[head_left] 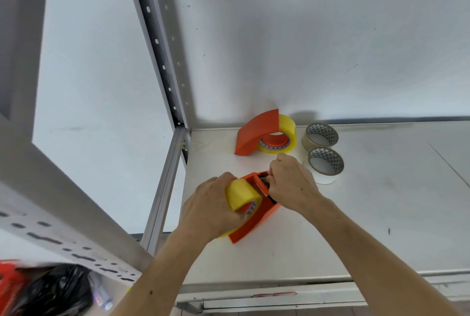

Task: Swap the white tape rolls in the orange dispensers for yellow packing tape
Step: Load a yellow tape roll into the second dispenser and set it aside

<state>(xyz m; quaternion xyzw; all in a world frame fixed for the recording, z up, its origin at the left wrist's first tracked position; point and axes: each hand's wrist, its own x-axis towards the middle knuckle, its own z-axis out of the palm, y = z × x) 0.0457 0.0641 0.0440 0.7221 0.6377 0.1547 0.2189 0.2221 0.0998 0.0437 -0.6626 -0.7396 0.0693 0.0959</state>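
Left hand (211, 204): grip is closed around the yellow roll (241, 193) in the near dispenser (256, 224), lower centre.
Right hand (292, 183): fingers are pinched at the dispenser's mouth, apparently on the tape end; a slip could let it snap back.
Far dispenser (256, 132): already loaded with yellow, mid-frame.
White rolls (323, 153): set on the worktop (381, 214) just right; could be knocked.

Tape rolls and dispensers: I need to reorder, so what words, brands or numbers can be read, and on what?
None can be read.
Far yellow roll, core: red marks, too small.
Held yellow roll, core: purple and red marks, blurred.
Two white rolls, cores: triangle pattern only.
Orange dispensers: no text visible.
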